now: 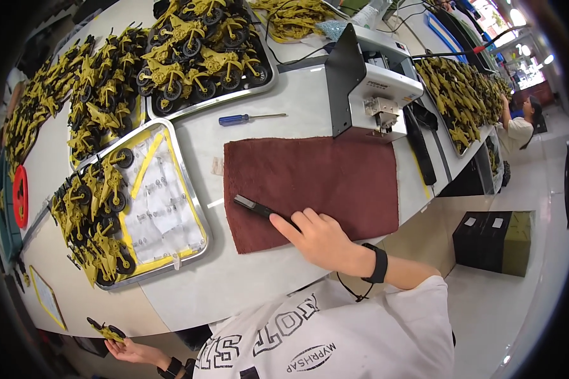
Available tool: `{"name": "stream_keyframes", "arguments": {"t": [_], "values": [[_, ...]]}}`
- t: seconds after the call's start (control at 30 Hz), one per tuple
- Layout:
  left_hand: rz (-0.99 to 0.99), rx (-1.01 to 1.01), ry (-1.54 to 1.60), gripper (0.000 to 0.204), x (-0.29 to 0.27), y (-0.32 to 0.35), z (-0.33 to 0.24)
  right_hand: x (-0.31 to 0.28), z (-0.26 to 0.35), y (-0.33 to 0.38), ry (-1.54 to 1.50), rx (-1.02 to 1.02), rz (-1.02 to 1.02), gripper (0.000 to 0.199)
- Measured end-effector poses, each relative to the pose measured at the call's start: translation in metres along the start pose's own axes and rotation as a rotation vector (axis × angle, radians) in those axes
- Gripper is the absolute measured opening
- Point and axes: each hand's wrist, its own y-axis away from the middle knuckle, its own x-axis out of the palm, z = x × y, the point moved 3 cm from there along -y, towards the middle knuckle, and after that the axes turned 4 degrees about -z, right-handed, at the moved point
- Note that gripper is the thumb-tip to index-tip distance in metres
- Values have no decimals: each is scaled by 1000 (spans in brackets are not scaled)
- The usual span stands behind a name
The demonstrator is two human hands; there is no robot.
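In the head view, a dark red cloth (354, 170) is lying on a pale table (246, 290) and serving as landmark. Low and left of the cloth, the left hand (125, 350) is holding a yellow-and-black toy motorcycle (105, 330) in a narrow grip. Over the cloth's near edge, the right hand (322, 240) is touching a black stick (254, 206), which is lying slantwise on the cloth; whether the fingers are gripping it, I cannot tell. Left of the cloth, a paper-lined tray (202, 235) is bearing more toy motorcycles along its left side. Beyond the cloth, a blue-handled screwdriver (237, 119) is lying; at its far right corner, a machine (376, 98) is standing. Right of the cloth, a box (493, 243) is resting on a pale floor (487, 322); farther off, a co-worker (521, 131) is reaching toward heaped yellow parts (458, 95).
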Motion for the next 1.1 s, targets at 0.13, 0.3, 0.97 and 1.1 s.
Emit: {"name": "stream_keyframes", "arguments": {"t": [0.13, 0.3, 0.97, 1.1], "values": [[47, 42, -9, 54, 5, -1, -2, -17, -15, -10, -243, 10, 124, 65], [94, 73, 33, 53, 11, 13, -18, -3, -35, -26, -410, -21, 267, 74], [51, -715, -796, 72, -94, 143, 250, -103, 25, -121, -922, -715, -56, 37], [-267, -539, -273, 71, -90, 55, 188, -149, 100, -111, -533, -749, -629, 11]]}}
